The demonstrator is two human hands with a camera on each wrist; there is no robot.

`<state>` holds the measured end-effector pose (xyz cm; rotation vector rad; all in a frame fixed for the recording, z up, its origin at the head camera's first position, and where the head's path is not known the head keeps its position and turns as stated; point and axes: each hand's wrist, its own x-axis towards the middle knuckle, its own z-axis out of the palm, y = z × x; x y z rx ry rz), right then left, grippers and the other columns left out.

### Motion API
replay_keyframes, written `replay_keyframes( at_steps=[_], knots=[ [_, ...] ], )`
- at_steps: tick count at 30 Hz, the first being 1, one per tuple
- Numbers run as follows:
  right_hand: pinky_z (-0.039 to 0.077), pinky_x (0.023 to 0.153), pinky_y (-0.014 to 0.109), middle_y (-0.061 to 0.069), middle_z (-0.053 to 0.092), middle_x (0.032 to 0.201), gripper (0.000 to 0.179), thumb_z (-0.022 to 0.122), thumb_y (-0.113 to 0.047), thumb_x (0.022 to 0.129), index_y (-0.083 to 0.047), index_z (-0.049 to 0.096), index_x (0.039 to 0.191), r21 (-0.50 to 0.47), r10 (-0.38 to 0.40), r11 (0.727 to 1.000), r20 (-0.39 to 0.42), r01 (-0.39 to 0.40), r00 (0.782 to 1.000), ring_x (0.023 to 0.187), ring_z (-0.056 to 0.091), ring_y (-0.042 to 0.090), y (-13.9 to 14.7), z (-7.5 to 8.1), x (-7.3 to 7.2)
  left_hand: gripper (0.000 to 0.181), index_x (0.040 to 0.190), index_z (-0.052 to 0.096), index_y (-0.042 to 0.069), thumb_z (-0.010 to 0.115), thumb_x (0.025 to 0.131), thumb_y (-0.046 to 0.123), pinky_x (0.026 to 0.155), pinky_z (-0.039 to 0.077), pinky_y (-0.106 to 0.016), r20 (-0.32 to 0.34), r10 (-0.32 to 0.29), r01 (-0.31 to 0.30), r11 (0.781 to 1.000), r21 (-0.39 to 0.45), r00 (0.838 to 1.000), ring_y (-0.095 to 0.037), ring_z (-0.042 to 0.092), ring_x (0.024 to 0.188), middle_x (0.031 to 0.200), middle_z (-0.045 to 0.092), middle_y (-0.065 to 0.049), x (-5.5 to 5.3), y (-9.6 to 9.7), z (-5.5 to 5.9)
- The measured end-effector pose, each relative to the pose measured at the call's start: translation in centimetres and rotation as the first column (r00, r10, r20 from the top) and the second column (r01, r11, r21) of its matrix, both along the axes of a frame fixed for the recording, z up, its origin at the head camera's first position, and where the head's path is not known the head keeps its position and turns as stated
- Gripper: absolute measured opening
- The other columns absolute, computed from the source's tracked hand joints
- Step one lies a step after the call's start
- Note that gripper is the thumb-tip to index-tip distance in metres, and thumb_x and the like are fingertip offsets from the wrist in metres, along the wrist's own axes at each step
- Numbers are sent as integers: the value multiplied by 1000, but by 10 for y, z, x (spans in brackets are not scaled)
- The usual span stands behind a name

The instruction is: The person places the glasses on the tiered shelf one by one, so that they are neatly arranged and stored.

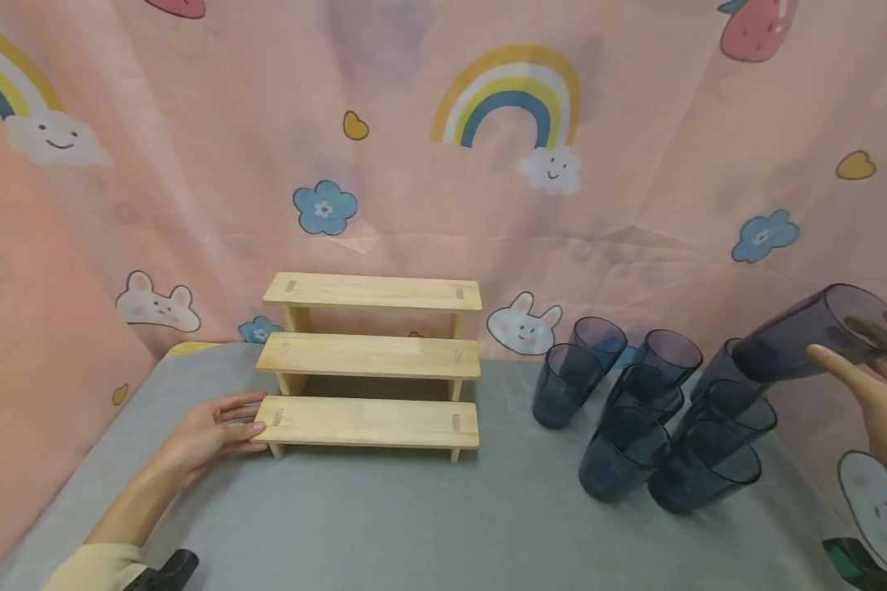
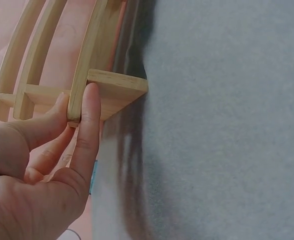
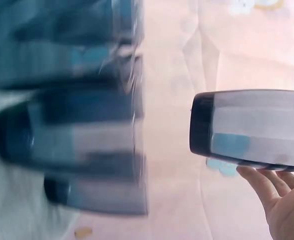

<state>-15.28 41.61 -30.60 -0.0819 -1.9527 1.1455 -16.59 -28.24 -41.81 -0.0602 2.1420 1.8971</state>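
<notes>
A three-step wooden shelf (image 1: 369, 359) stands on the table near the back cloth. My left hand (image 1: 205, 433) pinches the left end of its lowest step, thumb on one face and fingers on the other, as the left wrist view shows. At the far right my right hand (image 1: 883, 402) grips a blue-tinted clear tumbler (image 1: 787, 338), raised and tilted with its mouth toward the right. Thumb and fingers lie on opposite sides of this tumbler near its rim. Several matching tumblers (image 1: 624, 460) stand upright in a close group beneath and left of it.
A grey cloth covers the table (image 1: 414, 517). Behind it hangs a pink printed curtain (image 1: 414, 180), close to the shelf and the rear tumblers. A dark green and black object (image 1: 857, 562) shows at the lower right edge.
</notes>
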Motion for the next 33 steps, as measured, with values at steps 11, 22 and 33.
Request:
replay_keyframes(
  at_steps=[11, 22, 33],
  knots=[
    [41, 95, 4, -9, 56, 135, 74, 72, 0, 87, -21, 40, 150, -85, 157, 986, 235, -141, 959, 128, 49, 6, -55, 16, -23, 63, 148, 24, -14, 58, 96, -3, 86, 58, -42, 3, 6, -6, 1000, 7, 1000, -20, 67, 99, 146, 29, -39, 2, -3, 0],
    [49, 81, 5, -8, 66, 119, 73, 78, 4, 80, -13, 49, 145, -225, 399, 901, 97, -371, 912, 104, 62, -2, -97, 29, -51, 64, 148, 24, -13, 59, 96, -2, 85, 59, -41, 3, 6, -6, 1000, 5, 1000, -20, 67, 99, 146, 30, -39, 0, -1, 1],
    [43, 109, 32, -3, 61, 130, 71, 78, -13, 85, -22, 45, 148, -17, 382, 921, 223, -388, 897, 127, 52, 16, -144, 31, -73, 64, 149, 22, -13, 58, 96, -2, 86, 58, -42, 11, 0, 0, 1000, 6, 1000, -20, 67, 99, 146, 29, -39, 1, -2, -1]
  ],
)
